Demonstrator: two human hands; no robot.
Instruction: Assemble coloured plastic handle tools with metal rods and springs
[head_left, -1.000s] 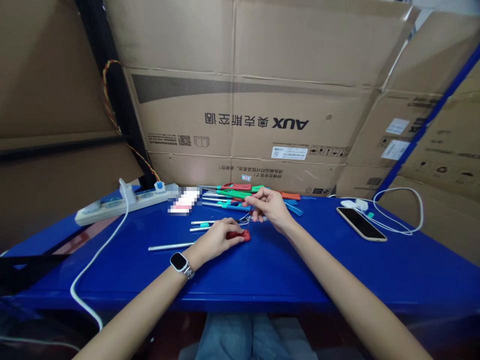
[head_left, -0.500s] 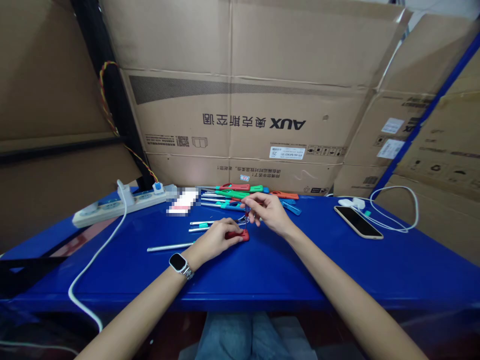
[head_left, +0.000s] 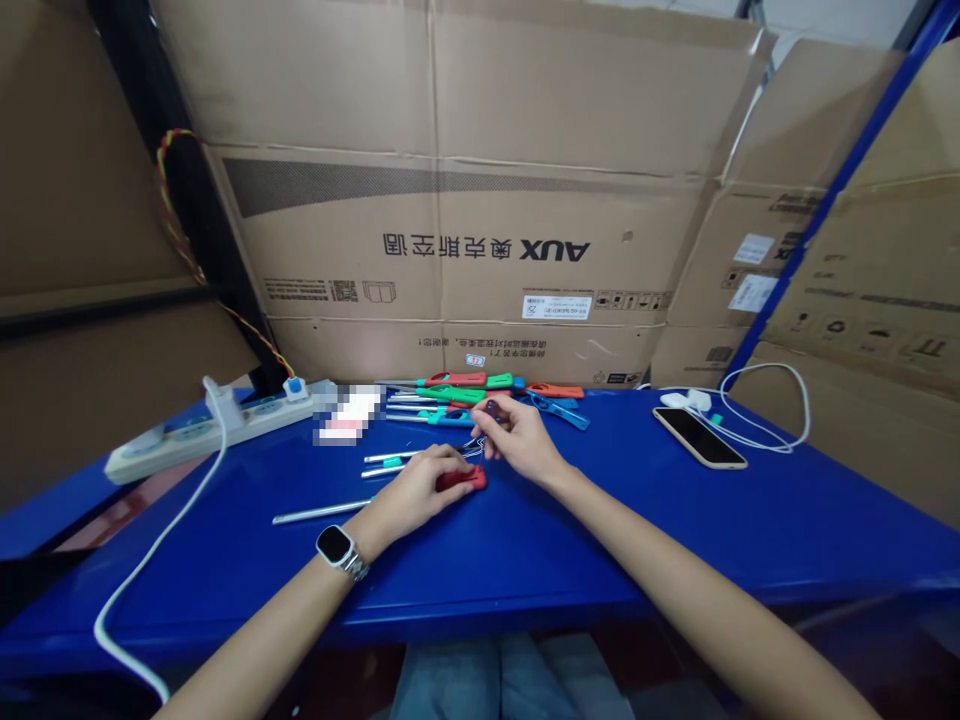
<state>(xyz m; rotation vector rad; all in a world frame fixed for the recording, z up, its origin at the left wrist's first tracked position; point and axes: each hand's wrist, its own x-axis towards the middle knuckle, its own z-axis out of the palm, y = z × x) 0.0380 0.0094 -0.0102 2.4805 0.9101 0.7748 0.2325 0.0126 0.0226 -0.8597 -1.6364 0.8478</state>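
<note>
My left hand [head_left: 420, 487] is closed round the red handle of a long-necked lighter [head_left: 474, 479], pressing it flat on the table. The metal tube of this lighter [head_left: 322, 512] points out to the left. Above the handle's right end, my right hand [head_left: 517, 440] pinches a small screwdriver [head_left: 492, 408] by its dark handle. The screwdriver stands roughly upright, its thin shaft running down toward the lighter; whether the tip touches is too small to tell. Just behind my left hand lie bare metal lighter tubes [head_left: 382, 459] and thin wires [head_left: 474, 446].
Several coloured lighters [head_left: 457, 380] lie heaped at the back against a cardboard panel [head_left: 337, 230]. A power strip [head_left: 247, 418] with a white cable [head_left: 180, 520] is at the left. To the right are a phone [head_left: 701, 437] and a coiled charging cable [head_left: 802, 400].
The whole view has shifted, so things appear slightly farther left. My right hand's fingers have turned a little around the screwdriver. My left hand keeps hold of the red lighter.
</note>
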